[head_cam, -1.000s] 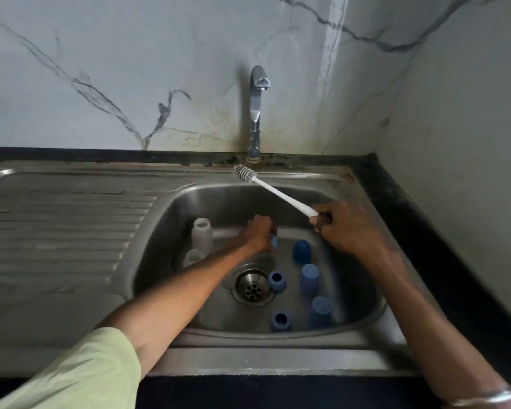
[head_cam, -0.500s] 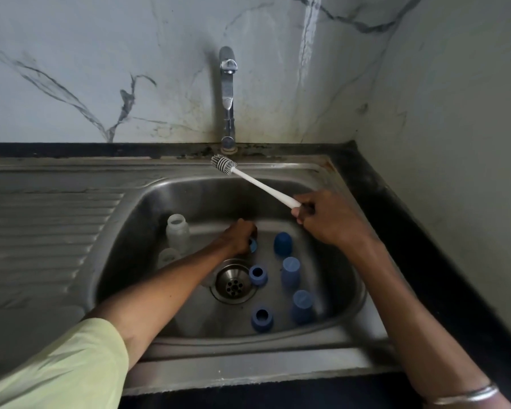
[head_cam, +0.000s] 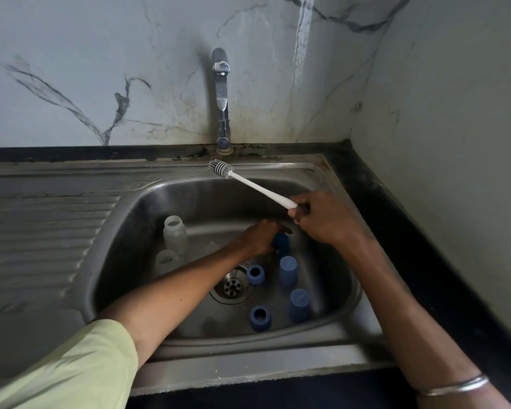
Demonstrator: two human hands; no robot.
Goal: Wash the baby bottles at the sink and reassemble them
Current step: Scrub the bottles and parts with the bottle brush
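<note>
Two clear baby bottles stand at the left of the steel sink basin (head_cam: 130,231): one upright (head_cam: 175,235) and one in front of it (head_cam: 167,261). Several blue caps and collars lie by the drain: a collar (head_cam: 255,274), a cap (head_cam: 288,270), another cap (head_cam: 300,304), a collar (head_cam: 260,317). My left hand (head_cam: 261,236) reaches down to the basin floor and grips a dark blue cap (head_cam: 281,242). My right hand (head_cam: 325,218) holds the white handle of a bottle brush (head_cam: 257,187), its bristle head up near the tap base.
The tap (head_cam: 222,95) stands at the back, with no water running. A ribbed steel drainboard (head_cam: 42,225) lies to the left. A black counter (head_cam: 410,231) and marble walls close the right side. The drain (head_cam: 232,286) is open.
My left hand has taken hold of the dark blue cap at the back of the basin. My right hand and the brush have stayed nearly still; the camera has shifted slightly.
</note>
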